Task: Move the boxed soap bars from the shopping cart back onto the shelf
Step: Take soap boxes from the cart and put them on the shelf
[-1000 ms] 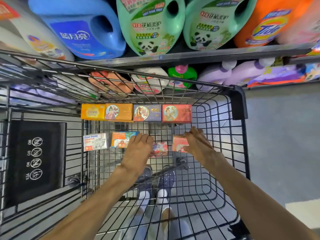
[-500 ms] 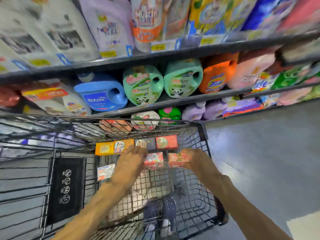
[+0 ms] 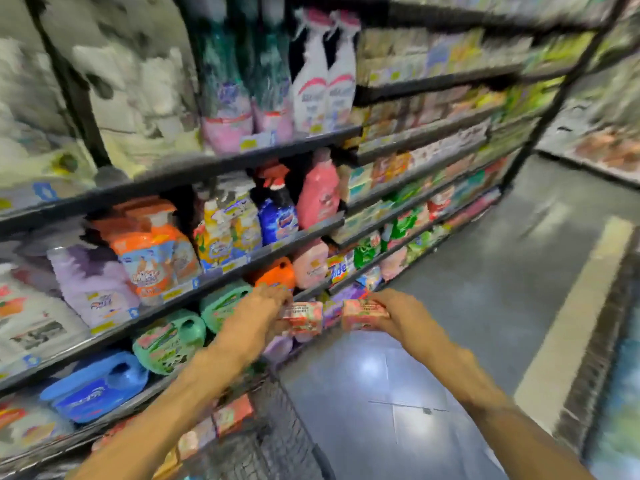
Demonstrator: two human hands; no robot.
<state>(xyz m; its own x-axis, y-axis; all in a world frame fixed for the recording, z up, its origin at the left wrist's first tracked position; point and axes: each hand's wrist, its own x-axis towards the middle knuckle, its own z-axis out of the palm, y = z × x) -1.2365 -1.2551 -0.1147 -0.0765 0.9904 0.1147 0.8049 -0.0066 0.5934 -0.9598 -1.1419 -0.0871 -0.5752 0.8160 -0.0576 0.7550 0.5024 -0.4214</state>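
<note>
Soap boxes were in both your hands, lifted above the shopping cart [image 3: 277,441] and held out toward the shelf [image 3: 214,292]. Your left hand [image 3: 263,310] pinched one pink boxed soap bar [image 3: 303,318] by its near end, fingers curled round it; your right hand [image 3: 391,313] gripped a second pink box [image 3: 360,315] the same way. The two boxes sat side by side, near each other but apart. More soap boxes [image 3: 230,415] still leaned against the cart's wire wall below your left forearm. The view was heavily blurred.
</note>
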